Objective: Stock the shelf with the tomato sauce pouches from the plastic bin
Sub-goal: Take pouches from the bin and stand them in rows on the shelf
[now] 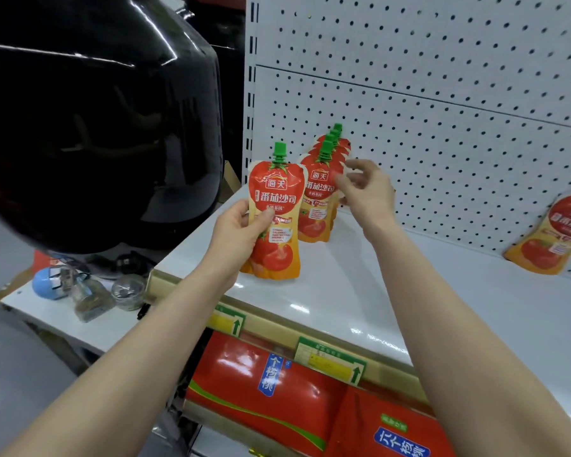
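Both bare forearms reach forward and upward from the lower edge, the left hand (239, 230) gripping a tomato sauce pouch (277, 206) upright by its left side with the thumb across its front, while the right hand (365, 189) hovers slightly higher, its fingers loosely curled and apart.

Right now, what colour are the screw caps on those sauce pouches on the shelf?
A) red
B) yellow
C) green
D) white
C: the pouch that the left hand grips has a green cap, and the row of pouches standing behind it shows green tops too.
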The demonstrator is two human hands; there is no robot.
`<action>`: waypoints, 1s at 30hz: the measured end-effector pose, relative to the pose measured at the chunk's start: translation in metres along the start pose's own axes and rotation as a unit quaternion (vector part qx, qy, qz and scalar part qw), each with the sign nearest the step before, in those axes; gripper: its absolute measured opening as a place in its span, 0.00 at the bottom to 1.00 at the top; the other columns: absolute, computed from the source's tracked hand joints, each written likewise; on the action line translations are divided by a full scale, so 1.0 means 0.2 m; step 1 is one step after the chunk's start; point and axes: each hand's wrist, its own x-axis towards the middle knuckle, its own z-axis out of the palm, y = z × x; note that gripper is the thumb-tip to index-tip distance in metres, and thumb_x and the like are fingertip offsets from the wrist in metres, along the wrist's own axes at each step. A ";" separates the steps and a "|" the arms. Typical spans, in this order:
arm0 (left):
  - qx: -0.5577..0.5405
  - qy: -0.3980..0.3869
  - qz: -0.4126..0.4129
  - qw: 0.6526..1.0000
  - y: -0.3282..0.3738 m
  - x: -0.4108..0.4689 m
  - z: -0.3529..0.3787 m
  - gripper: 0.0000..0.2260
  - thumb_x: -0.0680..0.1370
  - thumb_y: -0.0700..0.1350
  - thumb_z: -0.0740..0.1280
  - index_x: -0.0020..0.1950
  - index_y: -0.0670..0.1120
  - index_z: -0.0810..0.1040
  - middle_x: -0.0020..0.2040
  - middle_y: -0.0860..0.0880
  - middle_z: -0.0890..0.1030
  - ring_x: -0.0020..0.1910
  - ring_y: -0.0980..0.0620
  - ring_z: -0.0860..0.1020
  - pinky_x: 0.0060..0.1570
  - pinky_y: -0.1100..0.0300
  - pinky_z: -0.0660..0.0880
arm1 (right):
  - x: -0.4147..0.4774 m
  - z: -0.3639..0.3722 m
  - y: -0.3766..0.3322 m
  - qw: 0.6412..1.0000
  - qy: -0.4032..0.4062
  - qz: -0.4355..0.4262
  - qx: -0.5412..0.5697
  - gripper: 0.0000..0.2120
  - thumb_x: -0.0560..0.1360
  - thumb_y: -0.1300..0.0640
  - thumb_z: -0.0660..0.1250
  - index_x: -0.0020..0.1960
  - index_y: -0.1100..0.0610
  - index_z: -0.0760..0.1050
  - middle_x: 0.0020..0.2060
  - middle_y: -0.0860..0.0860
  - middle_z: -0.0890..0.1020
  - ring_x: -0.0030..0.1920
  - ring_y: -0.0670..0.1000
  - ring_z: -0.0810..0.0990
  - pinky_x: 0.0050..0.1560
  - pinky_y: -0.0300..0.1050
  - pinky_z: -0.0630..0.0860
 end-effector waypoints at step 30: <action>0.287 -0.027 0.033 0.957 -0.25 0.07 0.10 0.23 0.76 0.47 0.68 0.71 0.51 0.70 0.64 0.51 0.77 0.58 0.52 0.76 0.58 0.56 0.75 | -0.06 0.03 -0.03 0.995 -0.082 -0.049 -0.019 0.28 0.70 0.40 0.64 0.45 0.68 0.75 0.40 0.63 0.83 0.42 0.63 0.83 0.42 0.65 0.79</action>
